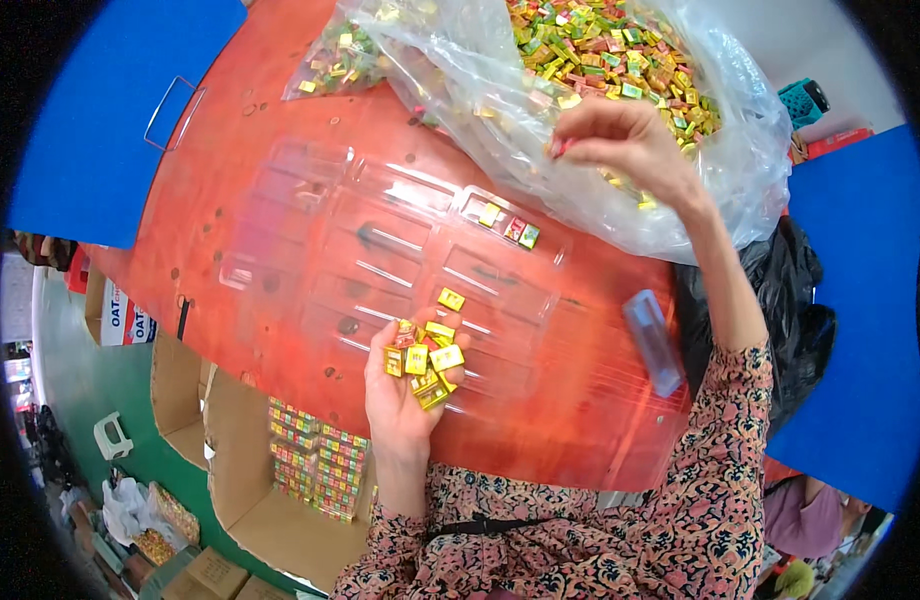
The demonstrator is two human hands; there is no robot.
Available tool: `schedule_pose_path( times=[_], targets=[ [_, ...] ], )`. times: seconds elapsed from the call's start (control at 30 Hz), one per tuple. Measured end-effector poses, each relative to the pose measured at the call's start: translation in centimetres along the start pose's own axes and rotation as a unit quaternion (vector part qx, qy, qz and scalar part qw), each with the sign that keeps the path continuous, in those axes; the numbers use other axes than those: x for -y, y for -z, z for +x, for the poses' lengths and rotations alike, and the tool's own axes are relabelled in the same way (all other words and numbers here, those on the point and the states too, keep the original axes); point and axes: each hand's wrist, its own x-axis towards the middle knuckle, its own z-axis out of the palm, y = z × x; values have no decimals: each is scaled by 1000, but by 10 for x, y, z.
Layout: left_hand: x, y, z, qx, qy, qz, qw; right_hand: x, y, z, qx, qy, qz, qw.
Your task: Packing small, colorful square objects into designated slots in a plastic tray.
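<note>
My left hand (400, 398) is palm up over the near part of the red table, cupping a small heap of yellow wrapped candies (417, 358). Pinched between the thumb and fingers of my right hand (635, 145) is a small red wrapped candy (560, 147), partly hidden by the fingertips. That hand hovers at the front of a big clear plastic bag (745, 180) full of mixed candies (630, 60). Clear plastic trays (380, 250) with long compartments lie on the table; a few candies (515, 228) sit in the far right compartment, and a yellow one (451, 299) lies just beyond my left fingertips.
A bluish clear plastic box (654, 342) stands on the table's right, near a black bag (780, 310). At lower left, an open carton (250, 480) contains filled candy packs (320, 460). Blue panels (110, 110) flank the red table (270, 130).
</note>
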Motion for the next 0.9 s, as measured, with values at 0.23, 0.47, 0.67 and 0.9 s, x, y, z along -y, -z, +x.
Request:
schedule_pose_path(
  times=[0.23, 0.47, 0.67, 0.9],
  targets=[
    [7, 9, 0, 36, 37, -18, 998, -26, -49, -14, 35, 108, -290, 950],
    [5, 16, -2, 35, 14, -8, 999, -27, -58, -37, 27, 133, -360, 923],
    [6, 21, 2, 36, 25, -2, 999, -58, -64, -52, 12, 77, -402, 912],
    [5, 23, 1, 46, 25, -4, 999, -75, -70, -57, -50, 117, -380, 916]
  ],
)
